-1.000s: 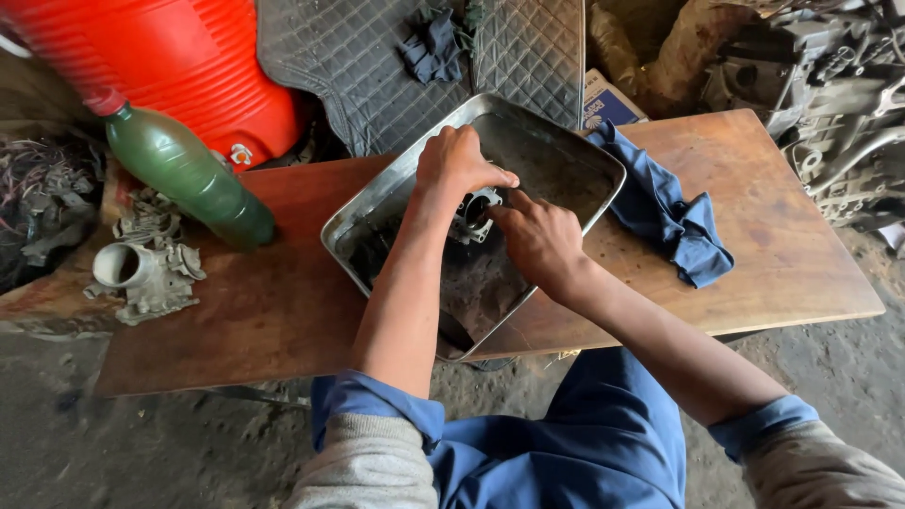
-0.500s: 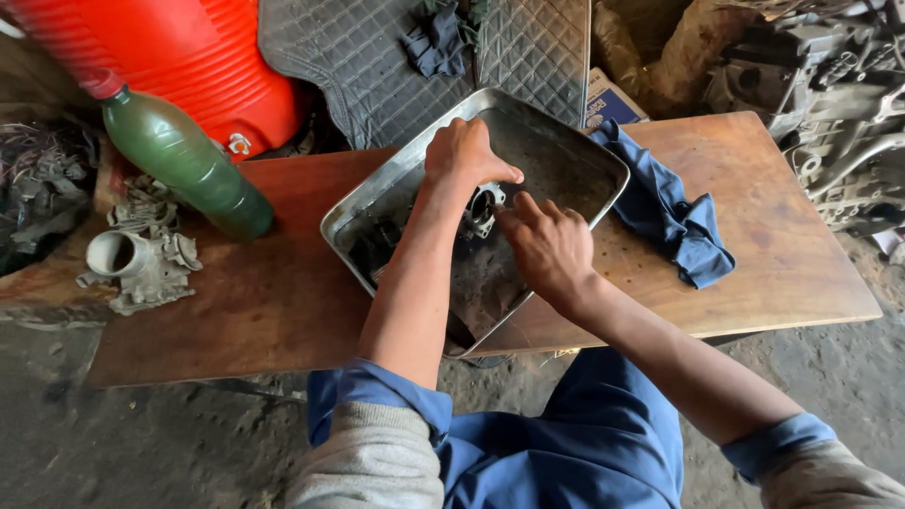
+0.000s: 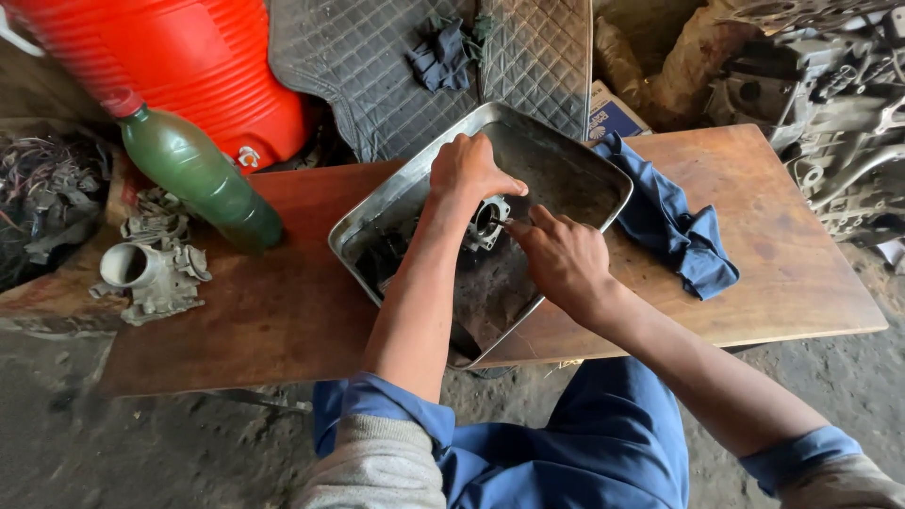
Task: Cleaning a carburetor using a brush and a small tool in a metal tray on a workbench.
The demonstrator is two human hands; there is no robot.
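Note:
A dented metal tray with dark grimy liquid lies on a wooden table. In its middle sits a small grey metal engine part with a round bore. My left hand grips that part from above. My right hand is closed around a thin tool whose tip points into the part's bore; the tool is mostly hidden by my fingers.
A blue rag lies right of the tray. A green bottle leans at the left beside a grey metal casting. A red container and a quilted mat stand behind. Engine parts crowd the right.
Both hands stayed on the part in the tray with small shifts. My right hand's fingers now point closer to the bore. The camera view moved slightly.

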